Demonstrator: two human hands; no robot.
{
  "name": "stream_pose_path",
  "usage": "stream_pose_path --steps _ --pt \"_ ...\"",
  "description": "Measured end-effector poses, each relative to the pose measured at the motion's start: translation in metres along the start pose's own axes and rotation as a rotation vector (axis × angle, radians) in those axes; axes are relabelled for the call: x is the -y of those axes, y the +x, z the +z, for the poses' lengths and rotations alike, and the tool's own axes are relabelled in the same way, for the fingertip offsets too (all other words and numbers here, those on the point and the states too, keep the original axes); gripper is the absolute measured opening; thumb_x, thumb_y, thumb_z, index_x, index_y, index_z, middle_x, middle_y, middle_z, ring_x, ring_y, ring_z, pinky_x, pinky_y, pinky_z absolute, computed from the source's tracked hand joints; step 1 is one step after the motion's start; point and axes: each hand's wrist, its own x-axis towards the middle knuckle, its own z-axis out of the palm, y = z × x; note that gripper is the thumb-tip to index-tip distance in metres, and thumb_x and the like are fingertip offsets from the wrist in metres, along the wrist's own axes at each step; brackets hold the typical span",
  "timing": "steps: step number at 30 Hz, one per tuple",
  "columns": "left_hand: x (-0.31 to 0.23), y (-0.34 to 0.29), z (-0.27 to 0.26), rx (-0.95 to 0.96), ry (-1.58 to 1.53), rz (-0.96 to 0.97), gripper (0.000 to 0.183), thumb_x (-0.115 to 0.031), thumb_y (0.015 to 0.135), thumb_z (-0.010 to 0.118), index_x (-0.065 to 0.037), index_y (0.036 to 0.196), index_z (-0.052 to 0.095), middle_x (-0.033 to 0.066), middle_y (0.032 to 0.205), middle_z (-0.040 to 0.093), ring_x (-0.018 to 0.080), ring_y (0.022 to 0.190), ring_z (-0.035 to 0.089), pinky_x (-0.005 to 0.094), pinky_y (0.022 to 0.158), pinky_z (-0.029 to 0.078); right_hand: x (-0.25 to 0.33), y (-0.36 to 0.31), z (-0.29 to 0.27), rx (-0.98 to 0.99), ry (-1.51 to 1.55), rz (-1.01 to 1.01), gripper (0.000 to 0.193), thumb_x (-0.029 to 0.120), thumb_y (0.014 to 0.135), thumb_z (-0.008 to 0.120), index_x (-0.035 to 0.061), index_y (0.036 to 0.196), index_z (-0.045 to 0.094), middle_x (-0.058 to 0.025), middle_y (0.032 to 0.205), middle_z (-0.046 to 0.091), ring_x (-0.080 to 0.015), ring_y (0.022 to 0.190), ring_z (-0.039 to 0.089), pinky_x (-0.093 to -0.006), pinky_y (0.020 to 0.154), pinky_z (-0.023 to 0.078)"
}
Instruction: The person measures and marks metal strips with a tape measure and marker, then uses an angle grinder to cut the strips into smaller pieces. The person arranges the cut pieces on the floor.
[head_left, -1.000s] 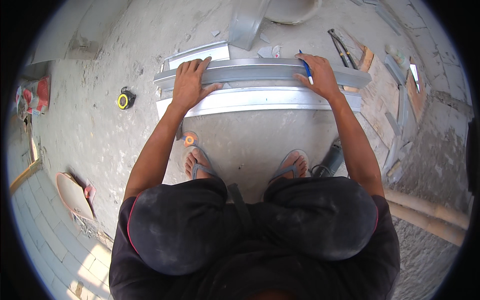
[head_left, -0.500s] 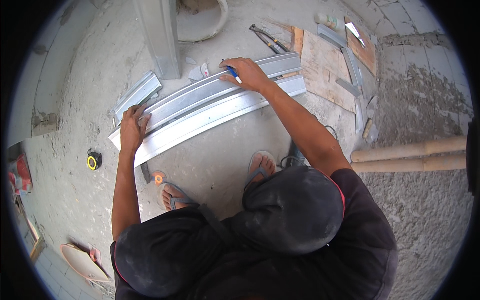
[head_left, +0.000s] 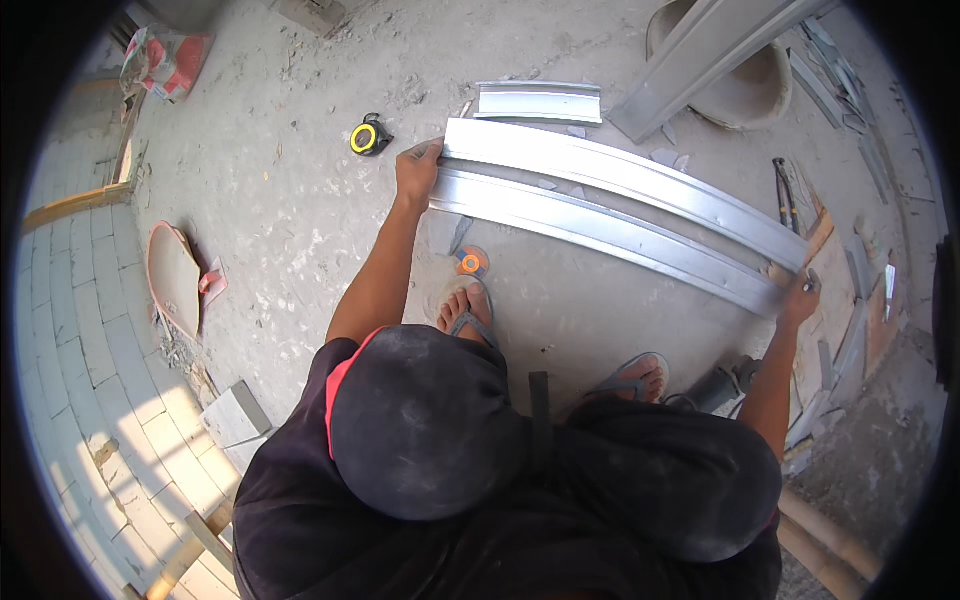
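Two long grey metal channel profiles point(head_left: 620, 205) lie side by side on the concrete floor in front of my feet. My left hand point(head_left: 418, 172) grips their left end, thumb on top. Far to the right, my right hand point(head_left: 802, 296) holds the right end of the near profile. I am squatting, and my knees fill the lower part of the view. A shorter piece of the same profile point(head_left: 538, 102) lies just beyond the left end.
A yellow tape measure point(head_left: 366, 137) rests left of my left hand. An orange disc point(head_left: 470, 263) lies by my left sandal, an angle grinder point(head_left: 722, 385) by my right foot. Pliers point(head_left: 786, 190), wood scraps, a round basin point(head_left: 745, 75) and a leaning metal beam point(head_left: 700, 55) stand beyond.
My view has swung left and my hands have spread to the two ends of the profiles, the left at the left end and the right far out at the right end.
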Motion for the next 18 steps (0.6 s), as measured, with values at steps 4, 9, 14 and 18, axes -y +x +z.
stream_pose_path --steps 4,9,14,18 --pt "-0.003 -0.004 -0.009 0.024 0.003 -0.007 0.028 -0.011 0.099 0.072 0.005 0.122 0.079 0.0099 0.105 0.08 0.0156 0.089 0.07 0.0302 0.082 0.054 -0.005 -0.008 -0.004 -0.009 0.081 0.077 0.044 0.032 0.099 0.074 -0.001 0.128 0.074 -0.0215 0.119 0.077 -0.0336 0.111 0.073 -0.0416 0.099 0.054" --pt "0.009 0.001 -0.022 0.059 0.069 0.006 0.033 -0.007 0.097 0.076 0.005 0.128 0.076 0.0122 0.113 0.079 0.017 0.098 0.071 0.029 0.09 0.055 -0.003 -0.028 -0.007 -0.031 0.165 -0.003 0.037 0.02 0.096 0.078 -0.0029 0.124 0.075 -0.0189 0.113 0.078 -0.0275 0.105 0.073 -0.0387 0.096 0.055" --pt "0.013 0.006 -0.022 0.101 0.098 -0.131 0.041 -0.017 0.097 0.081 0.008 0.129 0.074 0.0143 0.115 0.078 0.02 0.102 0.073 0.0331 0.093 0.056 -0.006 -0.02 -0.005 -0.059 0.387 0.179 0.036 0.014 0.087 0.085 -0.0007 0.119 0.077 -0.0152 0.108 0.077 -0.0248 0.099 0.072 -0.0357 0.092 0.055" --pt "0.014 0.01 -0.019 0.121 0.155 -0.063 0.039 -0.018 0.096 0.082 0.008 0.125 0.076 0.0135 0.112 0.078 0.0204 0.1 0.072 0.0337 0.091 0.056 -0.017 -0.02 -0.008 -0.066 0.344 0.208 0.035 0.01 0.084 0.084 0.0018 0.117 0.079 -0.0144 0.108 0.077 -0.0243 0.098 0.071 -0.0358 0.09 0.055"
